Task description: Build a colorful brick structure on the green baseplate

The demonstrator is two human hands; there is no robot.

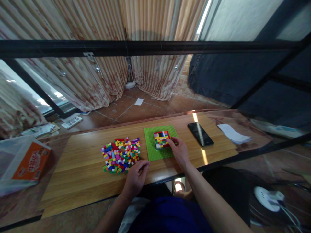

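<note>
A green studded baseplate (150, 152) lies on the wooden table, bearing a small multicoloured block build (160, 141) of toy bricks with a dark gap near its far side. My right hand (180, 151) is at the build's right edge, thumb and forefinger close together against it; whether a brick is between them is hidden. Close to the plate's near left corner is my left hand (136, 178), its fingers curled in and fingertips together. Anything pinched there is too small to make out. Just beyond the left hand spreads a pile of loose toy bricks (120, 155) in many colours.
A black phone (200, 134) lies right of the plate, with white paper sheets (233, 133) farther right. At the far left stands a clear plastic box (17, 161) with an orange label. The table (77, 174) has its near edge by my lap. Curtains hang behind a dark metal bar.
</note>
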